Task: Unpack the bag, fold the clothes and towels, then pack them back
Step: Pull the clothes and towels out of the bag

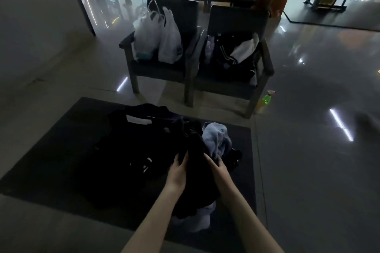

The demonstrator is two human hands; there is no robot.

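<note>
Your left hand and right hand both grasp the black garment, fingers closed on its upper edge, over the dark floor mat. Judged step: folding, with unpacking largely done. A grey-blue cloth touches it at 1 o'clock and a dark clothes pile lies at 9 o'clock. Next, spread the garment flat on the mat. At 12 o'clock, armchairs hold plastic bags.
</note>
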